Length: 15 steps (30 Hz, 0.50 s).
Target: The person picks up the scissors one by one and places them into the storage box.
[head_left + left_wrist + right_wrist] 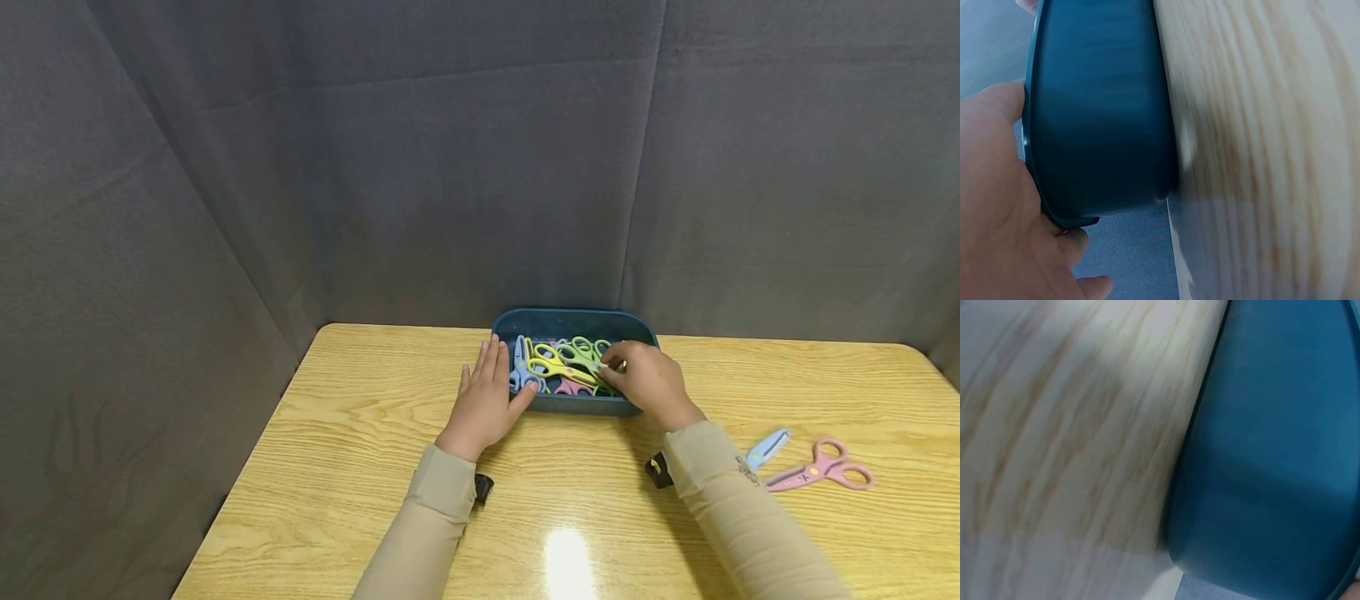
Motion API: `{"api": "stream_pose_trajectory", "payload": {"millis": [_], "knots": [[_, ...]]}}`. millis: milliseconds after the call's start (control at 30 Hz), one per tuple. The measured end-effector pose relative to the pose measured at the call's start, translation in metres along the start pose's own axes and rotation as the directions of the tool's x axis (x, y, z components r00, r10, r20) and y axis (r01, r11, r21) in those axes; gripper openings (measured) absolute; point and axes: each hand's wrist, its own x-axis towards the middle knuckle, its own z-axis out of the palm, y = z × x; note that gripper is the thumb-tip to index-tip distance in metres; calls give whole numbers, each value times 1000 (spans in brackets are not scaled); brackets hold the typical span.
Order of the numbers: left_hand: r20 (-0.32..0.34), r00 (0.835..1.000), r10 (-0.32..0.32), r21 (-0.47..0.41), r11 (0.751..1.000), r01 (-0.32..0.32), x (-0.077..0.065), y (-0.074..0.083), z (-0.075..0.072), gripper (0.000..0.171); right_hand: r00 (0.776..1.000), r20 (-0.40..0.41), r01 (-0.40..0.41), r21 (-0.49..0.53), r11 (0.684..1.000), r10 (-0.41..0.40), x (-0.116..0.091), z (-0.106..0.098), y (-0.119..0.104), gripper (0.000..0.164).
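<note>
A dark blue plastic bin [570,406] holds several children's scissors in blue, yellow, green and pink. My left hand [483,400] rests on the bin's left end, fingers straight along the rim and thumb at the front edge. The left wrist view shows the same hand [997,187] against the rim of the bin [1097,112]. Over the bin's right side, my right hand [648,379] pinches the green scissors [581,354] between curled fingers and thumb. Beside them lie yellow scissors [558,367] and blue scissors [520,362]. Bin wall [1272,456] fills much of the right wrist view.
Pink scissors [817,471] and partly hidden blue scissors [768,448] lie on the wooden table [360,467], right of my right forearm. Behind the bin, a grey cloth [465,183] hangs at the table's back edge.
</note>
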Motion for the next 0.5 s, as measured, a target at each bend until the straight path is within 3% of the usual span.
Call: {"api": "stream_pose_trajectory", "payload": {"millis": [500], "knots": [[-6,1000,-1,-6,1000,1,0,0,0,82,991,-125,64,62,996,-56,-12,-1,3,19]]}}
